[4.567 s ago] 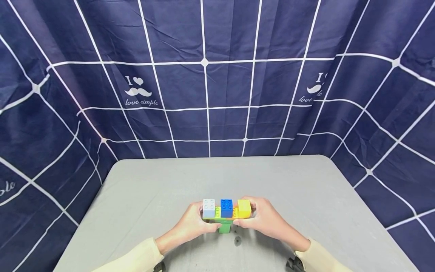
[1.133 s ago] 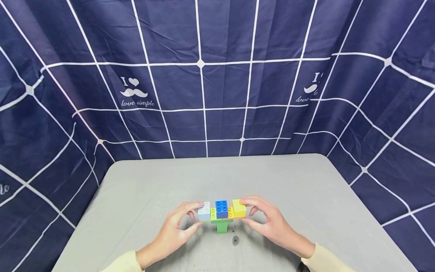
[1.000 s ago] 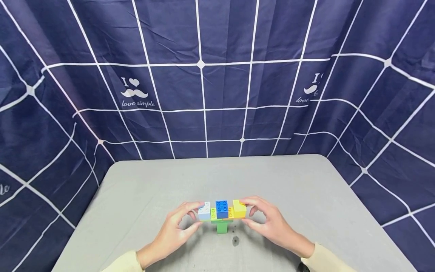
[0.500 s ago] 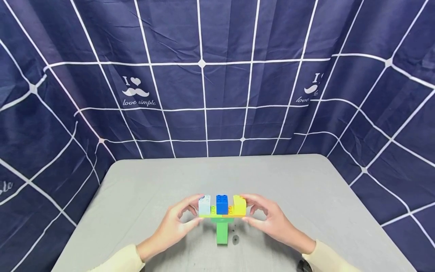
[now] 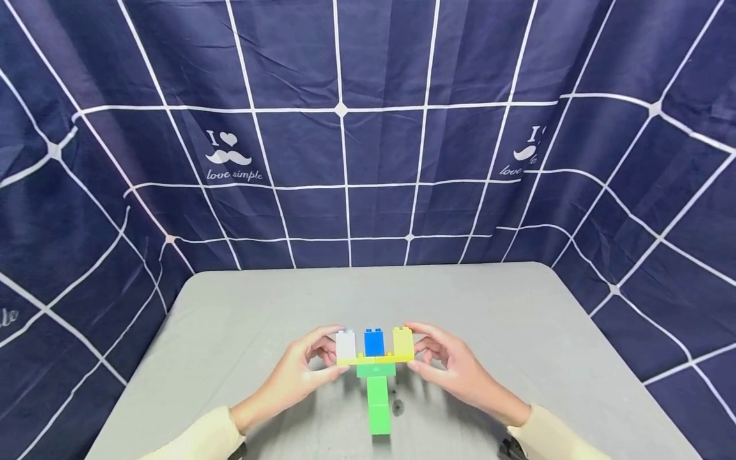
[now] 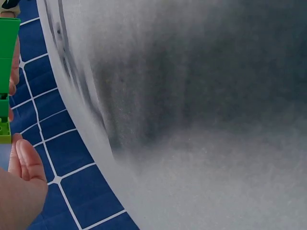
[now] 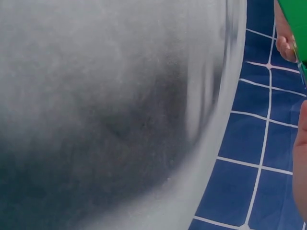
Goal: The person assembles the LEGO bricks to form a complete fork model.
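Observation:
Between both hands is a T-shaped build of toy building bricks. A white brick [image 5: 346, 345], a blue brick [image 5: 374, 343] and a yellow brick [image 5: 403, 343] stand in a spaced row on a thin lime-and-yellow crosspiece [image 5: 366, 360]. Under its middle runs a stem of green bricks [image 5: 378, 409], seen from its long side. My left hand [image 5: 301, 367] pinches the white end, thumb low and fingers at the top. At the yellow end my right hand [image 5: 454, 365] does the same. In the wrist views, the green bricks [image 6: 6, 48] show only at the edge.
A grey table [image 5: 276, 306] spreads beneath the hands, with a dark spot [image 5: 398, 407] beside the stem. Navy cloth [image 5: 379, 140] with white grid lines surrounds its back and sides.
Earlier both hands wrapped closer round the build's middle; they have since moved out to its ends. The build has tipped back, so more of the green stem shows and the brick tops show less.

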Demonstrator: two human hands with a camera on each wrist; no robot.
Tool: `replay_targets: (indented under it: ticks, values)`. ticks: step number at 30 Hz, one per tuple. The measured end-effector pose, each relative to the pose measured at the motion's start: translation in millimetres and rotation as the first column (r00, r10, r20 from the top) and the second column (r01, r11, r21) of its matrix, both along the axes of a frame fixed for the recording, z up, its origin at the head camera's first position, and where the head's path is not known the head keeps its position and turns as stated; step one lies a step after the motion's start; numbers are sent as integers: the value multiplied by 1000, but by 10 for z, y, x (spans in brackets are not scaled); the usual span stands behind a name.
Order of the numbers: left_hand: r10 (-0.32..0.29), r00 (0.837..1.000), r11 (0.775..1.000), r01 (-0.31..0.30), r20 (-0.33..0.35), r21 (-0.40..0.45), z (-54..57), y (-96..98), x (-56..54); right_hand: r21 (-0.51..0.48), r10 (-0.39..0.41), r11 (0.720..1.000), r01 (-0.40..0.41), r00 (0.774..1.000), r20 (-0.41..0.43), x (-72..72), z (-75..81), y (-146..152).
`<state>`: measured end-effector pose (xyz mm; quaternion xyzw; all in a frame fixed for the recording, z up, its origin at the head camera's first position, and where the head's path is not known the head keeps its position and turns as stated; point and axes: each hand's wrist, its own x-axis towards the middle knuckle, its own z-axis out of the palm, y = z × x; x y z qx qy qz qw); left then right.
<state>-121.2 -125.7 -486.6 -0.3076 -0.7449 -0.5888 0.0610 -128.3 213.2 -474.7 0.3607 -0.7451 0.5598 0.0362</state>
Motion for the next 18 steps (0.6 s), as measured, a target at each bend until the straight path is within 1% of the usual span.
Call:
replay_targets:
  ticks: [2,6,8,11,15,18]
  values:
    - [18,1000,1000,-18,14,-22,4,4,-14,23,-22,999,22,1000,-7,-6,-6,-14]
    - [56,998,996,-54,20,-74,0,25,-44,64,-71,995,74,997,-36,-19,-23,-17]
    - [76,997,993,-73,25,-93,-6,33,-60,82,-86,993,89,996,-33,-34,-36,-8]
    - [93,995,990,-89,34,-105,-30,43,-94,117,-99,988,99,995,-1,-65,-53,1]
    - [97,994,990,-90,57,-113,-89,46,-142,177,-111,979,101,993,51,-113,-94,-1]
    - [99,992,989,-89,77,-122,-135,38,-164,213,-119,971,105,992,53,-155,-137,-11]
